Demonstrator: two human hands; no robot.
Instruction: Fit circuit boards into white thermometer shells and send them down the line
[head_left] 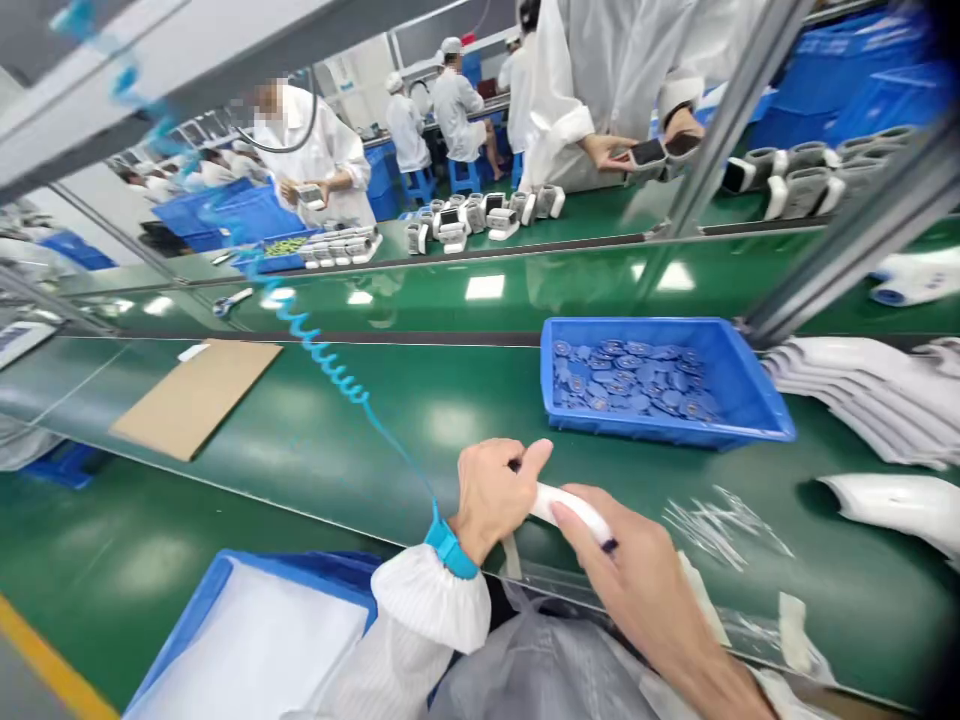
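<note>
Both my hands are over the near edge of the green bench, closed on a white curved plastic piece point(574, 508) between them. My left hand point(491, 495) wraps round one end, its thumb pointing out, with a small dark spot beside it. My right hand point(637, 560) grips the other end, where a dark tip shows. Most of the piece is hidden by my fingers. A blue wrist strap point(451, 548) with a coiled cord point(322, 355) is on my left wrist. Beyond my hands stands a blue bin point(750, 400) of small blue parts point(637, 375).
Stacked white plastic shells point(847, 390) and a single white shell point(900, 505) lie at right, near thin clear strips point(724, 525). Cardboard point(199, 395) lies at left. A lined blue crate point(255, 640) stands below. Co-workers handle grey-and-white devices point(480, 212) across the bench.
</note>
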